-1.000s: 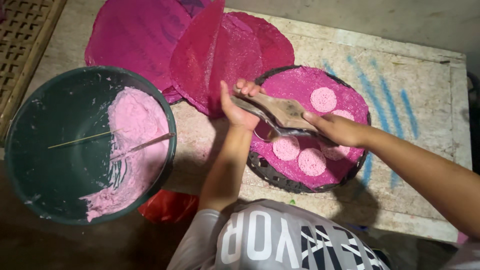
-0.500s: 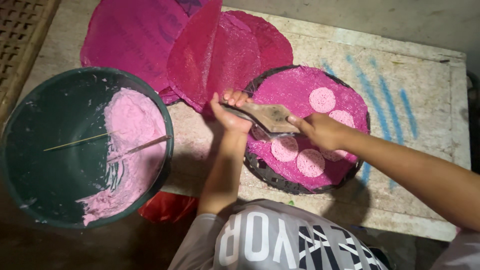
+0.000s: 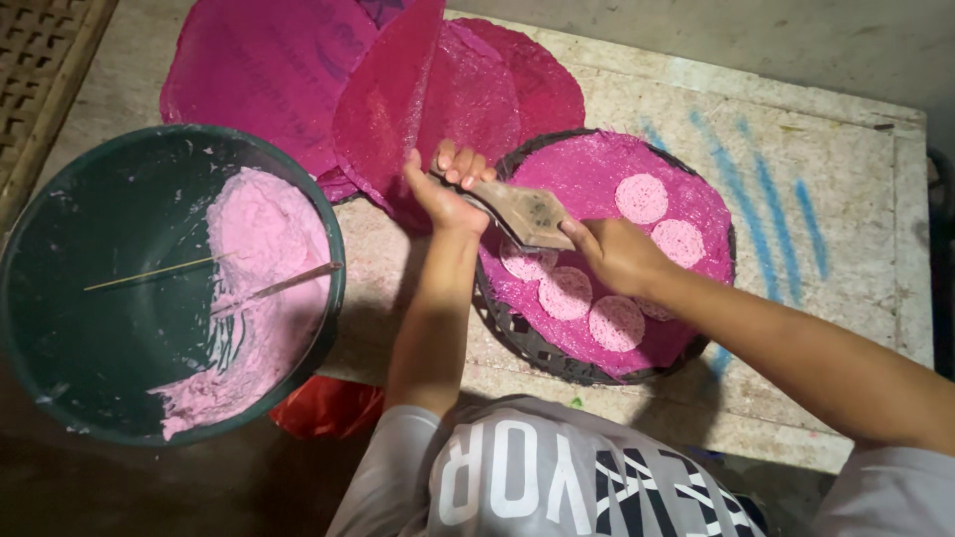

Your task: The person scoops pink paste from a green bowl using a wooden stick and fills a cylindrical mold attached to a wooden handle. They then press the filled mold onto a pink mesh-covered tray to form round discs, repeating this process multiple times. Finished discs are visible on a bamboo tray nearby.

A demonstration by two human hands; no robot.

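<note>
The flat brown paddle (image 3: 522,212) lies over the woven tray's (image 3: 517,333) ten-o'clock edge, long axis running ten to four. The left hand (image 3: 445,189) clenches its upper end; the right hand (image 3: 612,254) grips the lower end, seemingly pinching it. Pale pink discs (image 3: 642,198) sit on the magenta sheet (image 3: 597,169) beneath. At nine o'clock, a green basin (image 3: 60,229) holds pink paste (image 3: 274,259) and thin sticks (image 3: 159,273). A red bag (image 3: 323,408) shows below.

a pale, worn stone-like table top (image 3: 816,179) with blue chalk-like streaks (image 3: 766,189) fills the scene. beyond its far edge runs a grey, rough wall or floor strip (image 3: 756,40). a woven cane surface (image 3: 40,70) sits at the upper left. dark brown ground (image 3: 149,487) lies below. light is dim and warm.
</note>
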